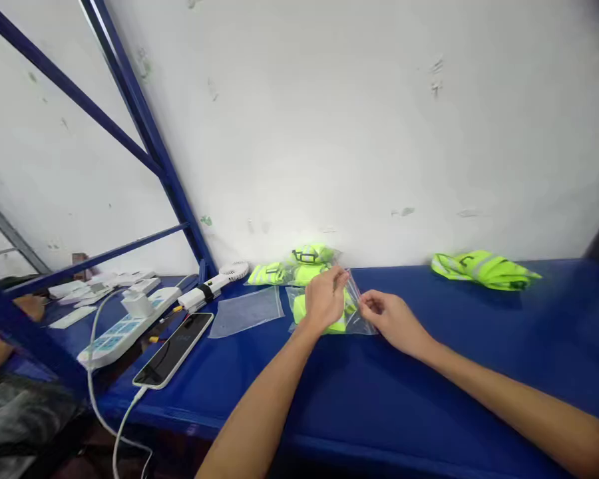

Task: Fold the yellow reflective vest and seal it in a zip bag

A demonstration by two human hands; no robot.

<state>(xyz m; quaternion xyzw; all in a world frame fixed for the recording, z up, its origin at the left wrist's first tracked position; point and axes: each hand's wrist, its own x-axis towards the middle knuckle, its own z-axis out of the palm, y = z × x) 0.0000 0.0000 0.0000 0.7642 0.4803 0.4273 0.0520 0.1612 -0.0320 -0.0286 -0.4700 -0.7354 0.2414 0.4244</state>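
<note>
On the blue table [429, 372], my left hand [324, 298] and my right hand [392, 319] both pinch a clear plastic bag [354, 318] that holds a folded neon-yellow vest [337, 324]. My left hand grips the bag's upper edge, and my right hand grips its right edge. The bag rests on the table in front of the wall.
Bagged neon vests [294, 266] are piled by the wall. A loose neon vest [484, 269] lies at right. An empty clear bag [247, 311], a phone [174, 349] on a cable, a power strip [124, 329] and a small white fan [232, 271] lie at left. Blue frame bars [144, 126] rise there.
</note>
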